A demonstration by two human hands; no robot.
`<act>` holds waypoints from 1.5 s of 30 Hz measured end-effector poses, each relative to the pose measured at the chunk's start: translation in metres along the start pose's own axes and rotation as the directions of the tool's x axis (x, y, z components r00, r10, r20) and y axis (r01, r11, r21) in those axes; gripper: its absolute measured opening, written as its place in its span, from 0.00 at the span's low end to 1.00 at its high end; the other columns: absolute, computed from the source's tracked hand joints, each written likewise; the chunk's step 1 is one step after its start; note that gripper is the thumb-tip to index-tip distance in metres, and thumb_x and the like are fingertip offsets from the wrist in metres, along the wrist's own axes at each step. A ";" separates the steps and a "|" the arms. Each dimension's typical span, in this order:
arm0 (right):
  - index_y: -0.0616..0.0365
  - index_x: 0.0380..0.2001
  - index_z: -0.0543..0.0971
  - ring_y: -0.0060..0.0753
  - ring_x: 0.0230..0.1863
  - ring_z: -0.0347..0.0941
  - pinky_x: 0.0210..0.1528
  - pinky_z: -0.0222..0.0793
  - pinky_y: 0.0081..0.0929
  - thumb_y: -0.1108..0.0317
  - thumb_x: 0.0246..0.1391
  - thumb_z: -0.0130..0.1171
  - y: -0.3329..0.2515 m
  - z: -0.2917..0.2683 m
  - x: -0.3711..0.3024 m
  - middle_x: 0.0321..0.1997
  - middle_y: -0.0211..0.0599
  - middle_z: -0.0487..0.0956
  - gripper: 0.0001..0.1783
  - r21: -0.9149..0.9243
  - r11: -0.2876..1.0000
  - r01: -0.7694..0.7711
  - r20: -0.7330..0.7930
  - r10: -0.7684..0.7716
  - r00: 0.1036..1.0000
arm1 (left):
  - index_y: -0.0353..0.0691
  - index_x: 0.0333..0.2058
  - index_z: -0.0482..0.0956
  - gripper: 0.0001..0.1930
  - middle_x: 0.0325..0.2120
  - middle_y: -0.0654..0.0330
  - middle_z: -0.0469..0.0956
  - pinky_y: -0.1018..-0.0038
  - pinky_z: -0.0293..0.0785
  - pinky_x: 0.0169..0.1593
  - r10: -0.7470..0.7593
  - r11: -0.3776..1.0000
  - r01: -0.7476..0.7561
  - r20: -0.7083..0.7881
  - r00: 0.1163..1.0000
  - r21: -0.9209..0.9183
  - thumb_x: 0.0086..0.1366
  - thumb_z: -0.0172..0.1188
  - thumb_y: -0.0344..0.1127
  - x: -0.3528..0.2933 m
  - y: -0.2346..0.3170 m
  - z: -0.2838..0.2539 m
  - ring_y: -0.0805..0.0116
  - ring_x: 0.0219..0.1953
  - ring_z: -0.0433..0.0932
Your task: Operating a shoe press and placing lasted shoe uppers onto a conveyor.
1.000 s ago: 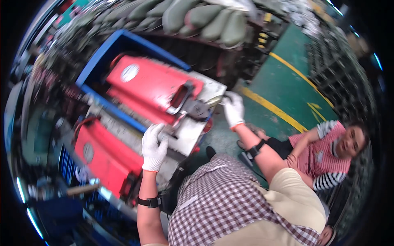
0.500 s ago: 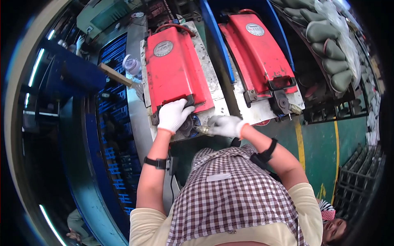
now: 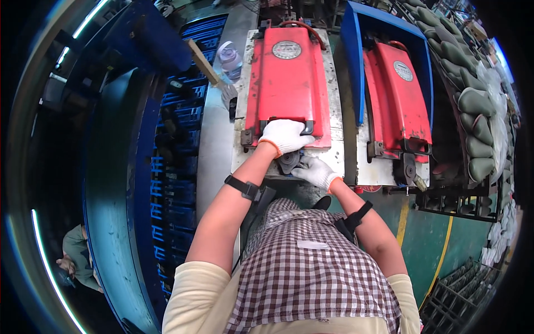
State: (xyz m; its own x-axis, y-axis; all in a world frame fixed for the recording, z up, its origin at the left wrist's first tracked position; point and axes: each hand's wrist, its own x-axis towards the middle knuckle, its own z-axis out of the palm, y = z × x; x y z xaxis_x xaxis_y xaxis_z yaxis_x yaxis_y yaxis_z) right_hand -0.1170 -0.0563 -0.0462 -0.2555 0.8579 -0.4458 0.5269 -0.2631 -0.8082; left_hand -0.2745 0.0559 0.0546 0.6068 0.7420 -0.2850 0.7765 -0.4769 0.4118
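Observation:
My left hand (image 3: 285, 136), in a white glove with an orange cuff, is closed over the black handle (image 3: 307, 128) at the front of a red machine cover (image 3: 286, 83). Just below sits a dark round latch (image 3: 288, 160) on the machine's front edge. Beside it, my right hand (image 3: 316, 172), gloved the same way, has its fingers curled over the place of the latch's handle, which they hide. The cover lies low on a pale, stained metal base (image 3: 336, 106).
A second red machine (image 3: 400, 92), with a similar latch (image 3: 408, 170), stands right, inside a blue guard (image 3: 360, 72). A clear jar (image 3: 230, 58) and a wooden-handled scraper (image 3: 203, 62) lie left. Dark green shoe-like pieces (image 3: 477, 133) line a rack at far right. Another person (image 3: 78, 250) is at lower left.
The view has swung, so the machines sit farther right in the picture. My right hand, blurred beside the latch handle before, now covers it. My left hand stays on the cover's handle.

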 end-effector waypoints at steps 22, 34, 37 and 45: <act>0.73 0.53 0.76 0.25 0.48 0.81 0.54 0.75 0.26 0.63 0.55 0.72 -0.035 0.000 -0.024 0.47 0.41 0.86 0.29 0.302 0.937 -0.176 -0.095 0.213 0.972 | 0.38 0.43 0.86 0.32 0.42 0.44 0.84 0.56 0.76 0.55 0.073 0.996 -0.068 0.108 0.991 -0.050 0.62 0.56 0.65 0.008 -0.004 -0.009 0.47 0.47 0.84; 0.61 0.39 0.80 0.23 0.37 0.76 0.43 0.75 0.28 0.57 0.50 0.74 -0.009 0.010 -0.018 0.34 0.33 0.83 0.21 0.215 0.972 -0.098 -0.215 0.145 0.966 | 0.38 0.39 0.86 0.30 0.39 0.45 0.85 0.59 0.76 0.52 0.181 0.977 -0.163 0.128 0.975 -0.139 0.60 0.57 0.64 0.010 -0.008 -0.015 0.47 0.44 0.84; 0.60 0.39 0.81 0.24 0.37 0.76 0.44 0.74 0.28 0.57 0.49 0.75 -0.020 0.009 -0.018 0.33 0.36 0.82 0.21 0.233 0.966 -0.113 -0.210 0.163 0.964 | 0.39 0.46 0.85 0.33 0.45 0.44 0.84 0.57 0.76 0.54 0.111 0.993 -0.105 0.113 0.987 -0.058 0.62 0.55 0.66 0.008 -0.009 -0.015 0.46 0.48 0.83; 0.63 0.42 0.81 0.22 0.39 0.76 0.45 0.74 0.26 0.60 0.52 0.74 -0.021 0.006 -0.022 0.35 0.33 0.82 0.21 0.261 0.960 -0.105 -0.187 0.157 0.970 | 0.37 0.41 0.85 0.33 0.40 0.46 0.85 0.59 0.76 0.52 0.102 0.993 -0.097 0.063 0.993 -0.071 0.61 0.57 0.66 0.011 -0.008 -0.006 0.49 0.44 0.84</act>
State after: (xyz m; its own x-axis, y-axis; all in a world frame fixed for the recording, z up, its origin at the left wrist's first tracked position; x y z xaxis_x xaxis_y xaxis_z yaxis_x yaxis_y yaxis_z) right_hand -0.1274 -0.0721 -0.0217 -0.0138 0.8732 -0.4871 0.3205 -0.4576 -0.8294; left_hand -0.2748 0.0708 0.0535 0.6920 0.6588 -0.2953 0.6999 -0.5119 0.4981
